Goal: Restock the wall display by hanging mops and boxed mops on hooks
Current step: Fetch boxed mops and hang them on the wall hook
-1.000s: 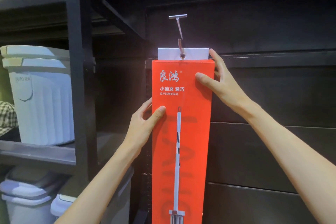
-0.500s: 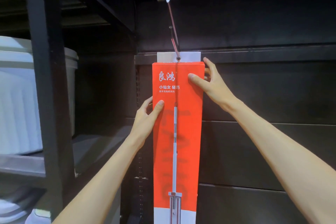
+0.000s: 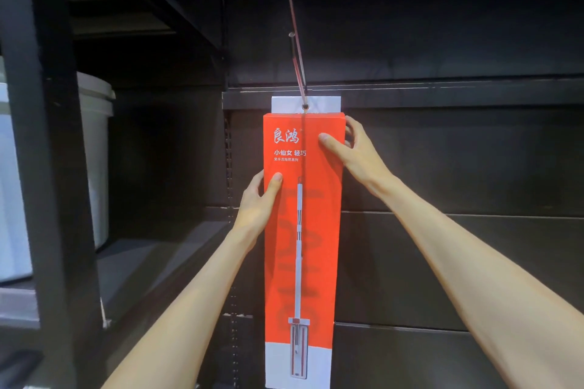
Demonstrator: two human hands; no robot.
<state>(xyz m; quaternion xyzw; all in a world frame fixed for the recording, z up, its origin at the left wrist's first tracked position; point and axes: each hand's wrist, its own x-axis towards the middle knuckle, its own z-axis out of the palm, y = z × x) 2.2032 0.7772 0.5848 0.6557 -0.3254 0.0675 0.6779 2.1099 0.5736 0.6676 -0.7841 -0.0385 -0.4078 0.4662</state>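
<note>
Hands frame a tall red mop box (image 3: 303,230) that we hold upright against the dark slatted wall panel (image 3: 442,151). Our left hand (image 3: 257,202) grips the box's left edge about a third of the way down, thumb laid flat on the red front and the other fingers curled behind the edge, mostly out of sight. Our right hand (image 3: 354,151) holds the right edge higher up, near the top corner: its thumb presses on the front while the fingers, slightly spread, wrap the side of the box. The white hang tab (image 3: 322,103) at the box's top has a hole, and the metal hook (image 3: 295,41) runs through it; the hook's long wire prongs slant up toward us to a short crossbar above. The box front shows white Chinese lettering and a picture of a long-handled flat mop, with a white band at the bottom. To the left stands a black shelving frame (image 3: 47,136) with a pale grey bucket (image 3: 94,151) on its shelf.
</note>
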